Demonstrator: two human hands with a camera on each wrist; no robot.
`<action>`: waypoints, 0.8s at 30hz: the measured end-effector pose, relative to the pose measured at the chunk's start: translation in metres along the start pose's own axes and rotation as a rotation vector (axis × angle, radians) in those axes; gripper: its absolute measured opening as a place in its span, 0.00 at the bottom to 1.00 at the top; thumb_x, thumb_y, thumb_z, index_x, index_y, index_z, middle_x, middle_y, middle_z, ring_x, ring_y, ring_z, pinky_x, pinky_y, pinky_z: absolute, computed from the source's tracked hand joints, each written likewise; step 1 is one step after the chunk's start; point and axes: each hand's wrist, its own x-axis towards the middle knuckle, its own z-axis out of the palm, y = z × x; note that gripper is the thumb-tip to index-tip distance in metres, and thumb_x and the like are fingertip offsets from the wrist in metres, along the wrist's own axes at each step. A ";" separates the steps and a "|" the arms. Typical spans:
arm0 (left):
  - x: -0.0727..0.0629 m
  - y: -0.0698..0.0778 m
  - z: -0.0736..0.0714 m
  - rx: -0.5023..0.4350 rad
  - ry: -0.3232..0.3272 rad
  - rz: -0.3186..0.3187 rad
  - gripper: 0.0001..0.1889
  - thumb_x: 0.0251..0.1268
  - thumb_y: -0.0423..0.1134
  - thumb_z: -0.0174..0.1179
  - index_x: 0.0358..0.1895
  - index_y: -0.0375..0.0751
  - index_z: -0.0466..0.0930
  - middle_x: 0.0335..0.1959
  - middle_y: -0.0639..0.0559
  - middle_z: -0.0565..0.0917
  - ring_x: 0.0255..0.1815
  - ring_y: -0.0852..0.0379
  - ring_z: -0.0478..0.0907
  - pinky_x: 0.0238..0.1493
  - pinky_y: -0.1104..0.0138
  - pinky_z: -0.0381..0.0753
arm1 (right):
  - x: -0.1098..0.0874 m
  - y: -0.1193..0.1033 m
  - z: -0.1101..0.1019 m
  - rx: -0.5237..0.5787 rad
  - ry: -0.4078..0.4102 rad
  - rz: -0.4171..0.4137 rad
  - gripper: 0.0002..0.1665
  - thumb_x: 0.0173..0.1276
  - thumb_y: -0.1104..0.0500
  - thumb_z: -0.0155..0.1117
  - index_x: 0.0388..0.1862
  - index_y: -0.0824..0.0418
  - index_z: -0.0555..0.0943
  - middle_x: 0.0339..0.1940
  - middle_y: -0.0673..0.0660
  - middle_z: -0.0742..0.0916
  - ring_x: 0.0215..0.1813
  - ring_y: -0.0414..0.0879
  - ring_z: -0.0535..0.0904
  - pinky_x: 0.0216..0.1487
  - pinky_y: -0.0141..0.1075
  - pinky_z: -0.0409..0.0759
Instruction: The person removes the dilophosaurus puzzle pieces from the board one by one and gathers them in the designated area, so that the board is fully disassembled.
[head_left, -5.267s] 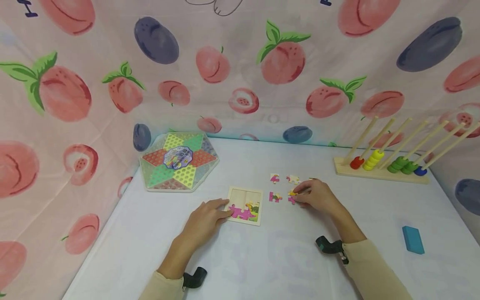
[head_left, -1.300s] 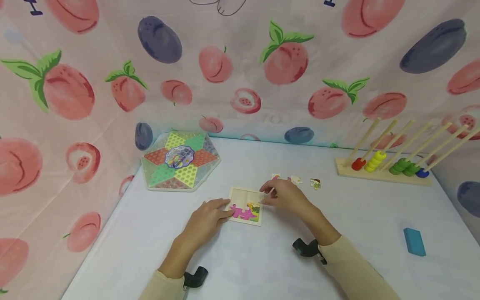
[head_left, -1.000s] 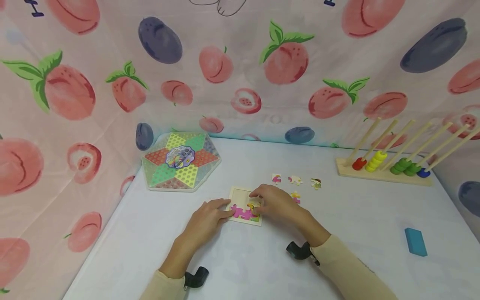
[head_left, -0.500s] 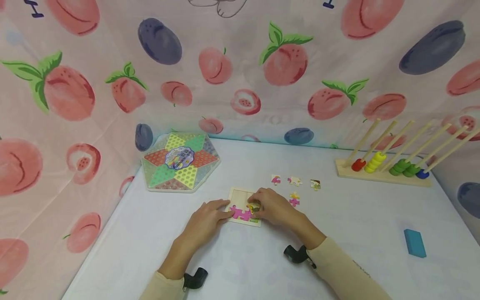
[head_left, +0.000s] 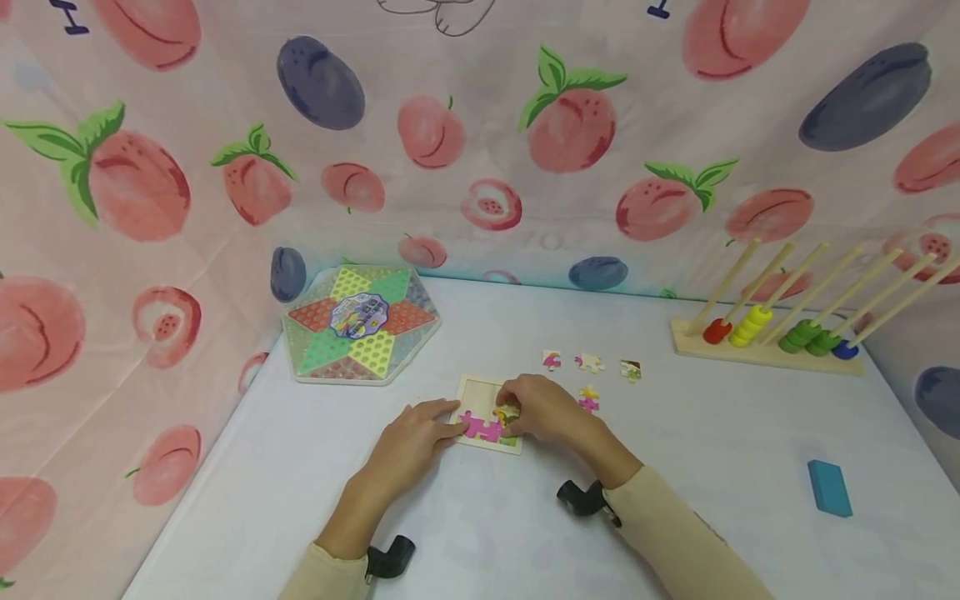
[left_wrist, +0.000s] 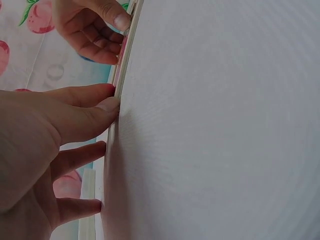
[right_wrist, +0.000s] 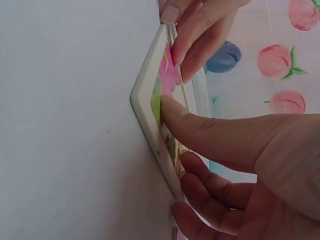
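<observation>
A small wooden puzzle board [head_left: 477,392] lies on the table, with pink pieces along its lower part and a yellow-and-dark piece at the right. My left hand [head_left: 408,442] grips its left edge between thumb and fingers. Over the right side, my right hand [head_left: 551,412] has its thumb and curled fingers on a puzzle piece [right_wrist: 172,145], which they partly hide. In the right wrist view, that thumb rests on a green part of the picture. To the right lie loose puzzle pieces: a pink one [head_left: 551,359], a pale one [head_left: 590,362], a dark one [head_left: 631,370] and a yellow-pink one [head_left: 588,398].
A hexagonal Chinese checkers box [head_left: 360,325] sits at the back left. At the back right stands a wooden peg abacus [head_left: 765,350] with coloured beads. A blue block [head_left: 829,487] lies near the right edge. A fruit-print cloth [head_left: 480,125] hangs behind.
My right hand has come left from the loose pieces onto the board's right side. The loose pink-and-dark piece from the lower row is gone from its spot. My left hand stays put.
</observation>
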 end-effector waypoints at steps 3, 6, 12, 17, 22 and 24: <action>0.000 0.000 0.000 -0.001 0.005 0.000 0.15 0.64 0.37 0.70 0.53 0.53 0.89 0.65 0.50 0.84 0.70 0.46 0.78 0.69 0.37 0.74 | 0.001 0.000 -0.001 0.019 -0.004 -0.006 0.22 0.55 0.57 0.82 0.49 0.56 0.87 0.43 0.51 0.88 0.44 0.43 0.77 0.58 0.41 0.84; 0.000 -0.001 0.001 -0.009 0.010 0.002 0.14 0.65 0.37 0.69 0.53 0.53 0.90 0.65 0.50 0.84 0.70 0.46 0.78 0.69 0.37 0.74 | 0.002 0.001 -0.002 0.038 -0.002 -0.005 0.19 0.57 0.58 0.81 0.47 0.55 0.87 0.42 0.50 0.88 0.43 0.43 0.77 0.58 0.40 0.83; 0.000 -0.001 0.001 -0.024 0.012 -0.003 0.14 0.65 0.37 0.69 0.53 0.53 0.90 0.64 0.50 0.84 0.69 0.45 0.78 0.69 0.37 0.73 | 0.003 0.001 -0.002 0.047 -0.003 -0.006 0.19 0.56 0.59 0.81 0.47 0.56 0.87 0.42 0.50 0.88 0.42 0.43 0.77 0.56 0.40 0.83; -0.001 0.000 0.001 -0.017 0.016 0.001 0.14 0.65 0.37 0.69 0.53 0.53 0.90 0.64 0.50 0.84 0.69 0.46 0.78 0.69 0.37 0.74 | 0.001 0.002 -0.002 0.056 0.001 -0.007 0.20 0.56 0.59 0.81 0.48 0.57 0.86 0.40 0.50 0.87 0.41 0.43 0.77 0.55 0.39 0.83; 0.000 0.000 0.001 -0.013 0.015 0.005 0.14 0.65 0.37 0.69 0.53 0.52 0.90 0.64 0.50 0.84 0.70 0.46 0.78 0.69 0.37 0.73 | -0.001 0.004 -0.001 0.072 0.001 -0.025 0.16 0.58 0.59 0.80 0.45 0.57 0.87 0.33 0.50 0.84 0.39 0.44 0.75 0.47 0.35 0.80; 0.000 0.000 0.000 -0.020 0.013 -0.001 0.14 0.65 0.37 0.69 0.53 0.52 0.90 0.65 0.50 0.84 0.70 0.45 0.78 0.70 0.37 0.73 | -0.001 0.004 -0.001 0.075 0.005 -0.030 0.14 0.59 0.59 0.80 0.44 0.56 0.88 0.32 0.49 0.84 0.38 0.43 0.74 0.45 0.35 0.80</action>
